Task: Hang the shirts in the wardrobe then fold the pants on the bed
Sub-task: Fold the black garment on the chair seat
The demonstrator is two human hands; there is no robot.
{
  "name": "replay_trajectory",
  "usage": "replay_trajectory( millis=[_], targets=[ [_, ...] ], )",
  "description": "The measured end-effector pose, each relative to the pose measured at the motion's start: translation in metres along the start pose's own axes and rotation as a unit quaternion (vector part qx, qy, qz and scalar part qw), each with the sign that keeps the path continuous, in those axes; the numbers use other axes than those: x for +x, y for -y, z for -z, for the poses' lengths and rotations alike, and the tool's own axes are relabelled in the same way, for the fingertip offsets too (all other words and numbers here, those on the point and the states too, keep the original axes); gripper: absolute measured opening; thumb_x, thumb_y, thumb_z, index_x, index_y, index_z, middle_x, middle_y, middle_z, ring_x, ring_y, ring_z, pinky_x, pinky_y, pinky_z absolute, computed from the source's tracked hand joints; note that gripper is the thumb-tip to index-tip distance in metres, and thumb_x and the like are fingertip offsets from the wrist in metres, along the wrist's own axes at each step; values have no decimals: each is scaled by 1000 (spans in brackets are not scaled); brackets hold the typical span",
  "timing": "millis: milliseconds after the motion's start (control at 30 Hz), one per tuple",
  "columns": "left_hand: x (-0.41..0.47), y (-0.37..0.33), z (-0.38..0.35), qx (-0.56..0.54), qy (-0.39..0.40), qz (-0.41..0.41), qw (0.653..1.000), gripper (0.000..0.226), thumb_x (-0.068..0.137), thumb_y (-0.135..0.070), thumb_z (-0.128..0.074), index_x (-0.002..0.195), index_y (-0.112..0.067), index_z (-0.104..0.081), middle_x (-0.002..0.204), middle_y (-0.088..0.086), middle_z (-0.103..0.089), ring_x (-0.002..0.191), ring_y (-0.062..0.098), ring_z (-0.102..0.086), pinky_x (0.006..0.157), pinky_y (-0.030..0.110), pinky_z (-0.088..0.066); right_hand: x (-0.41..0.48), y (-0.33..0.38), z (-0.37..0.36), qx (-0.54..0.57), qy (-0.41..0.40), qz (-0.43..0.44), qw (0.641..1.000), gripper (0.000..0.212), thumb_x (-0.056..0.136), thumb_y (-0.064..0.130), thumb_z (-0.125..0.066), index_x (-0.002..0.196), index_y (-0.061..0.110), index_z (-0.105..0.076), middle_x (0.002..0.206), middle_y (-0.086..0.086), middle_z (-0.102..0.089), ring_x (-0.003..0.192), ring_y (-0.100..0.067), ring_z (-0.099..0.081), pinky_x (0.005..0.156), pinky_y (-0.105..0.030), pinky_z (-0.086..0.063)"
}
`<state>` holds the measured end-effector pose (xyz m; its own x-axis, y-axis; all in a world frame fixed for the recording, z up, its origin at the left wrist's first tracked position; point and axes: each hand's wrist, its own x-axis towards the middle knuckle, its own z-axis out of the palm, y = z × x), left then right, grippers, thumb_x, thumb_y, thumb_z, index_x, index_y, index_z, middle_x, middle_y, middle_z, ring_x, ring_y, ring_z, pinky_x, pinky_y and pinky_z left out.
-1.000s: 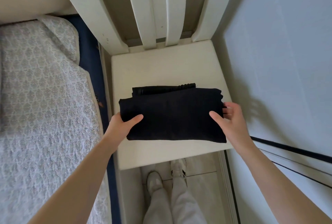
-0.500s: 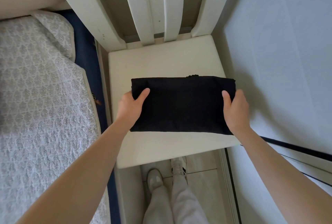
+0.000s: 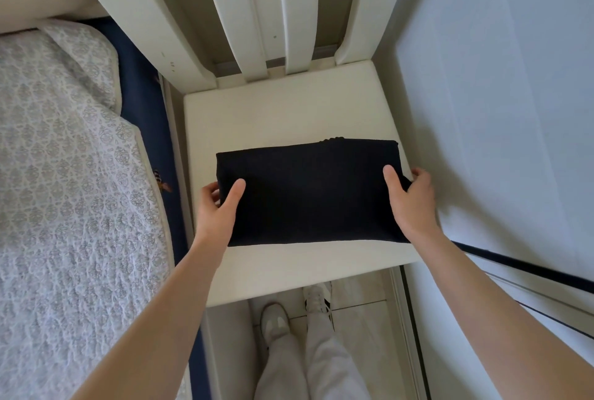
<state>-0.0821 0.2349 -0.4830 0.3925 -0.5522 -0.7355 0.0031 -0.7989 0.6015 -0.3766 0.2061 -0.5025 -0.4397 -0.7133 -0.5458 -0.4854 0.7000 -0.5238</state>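
Cream-white wooden chair with a slatted back, wedged between a bed under a grey-and-white patterned quilt and a pale blue-grey panel. Flat on the seat, toward its front right: folded black pants. Left hand pinching the left edge, thumb on top; right hand pinching the right edge likewise. Fingers mostly hidden under the cloth. Bed cut off at left. Small orange-brown mark on the bed's navy side, too small to identify.
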Motion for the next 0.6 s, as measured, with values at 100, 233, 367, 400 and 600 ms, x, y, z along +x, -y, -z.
replay_trajectory(
  millis=[100,233,367,400,600],
  targets=[
    [-1,0,-8,-6,6,21,1000,59,89,-56,-59,137,-27,-42,121,-7,-56,109,17,-54,87,35,-45,-8,4,-8,84,47,-2,995,71,88,59,-55,139,14,-37,131,1,-51,118,-20,-53,95,-37,-46],
    [6,-11,-15,-9,3,53,999,62,87,-63,-57,135,-28,-44,116,-7,-56,106,19,-54,87,39,-45,-7,12,-13,112,77,-34,990,59,87,62,-53,125,17,-46,113,7,-57,103,-15,-57,83,-35,-47],
    [6,-19,-13,-36,14,82,996,51,83,-66,-60,119,-31,-49,105,-8,-60,101,22,-57,89,43,-48,-3,15,-5,130,86,-56,986,40,92,55,-51,110,20,-54,104,6,-59,100,-19,-59,88,-43,-51],
    [4,-20,-12,-46,12,80,996,48,83,-65,-61,115,-32,-50,104,-8,-61,98,21,-59,87,43,-49,-6,17,-1,143,92,-60,984,37,93,53,-51,109,20,-56,103,6,-61,98,-19,-60,88,-44,-52],
    [-29,-14,-1,-97,8,39,994,28,83,-58,-66,98,-38,-55,103,-10,-64,94,15,-62,78,36,-52,-45,15,17,163,79,-39,983,28,97,46,-49,105,21,-59,100,6,-64,90,-13,-61,76,-36,-53]
  ],
)
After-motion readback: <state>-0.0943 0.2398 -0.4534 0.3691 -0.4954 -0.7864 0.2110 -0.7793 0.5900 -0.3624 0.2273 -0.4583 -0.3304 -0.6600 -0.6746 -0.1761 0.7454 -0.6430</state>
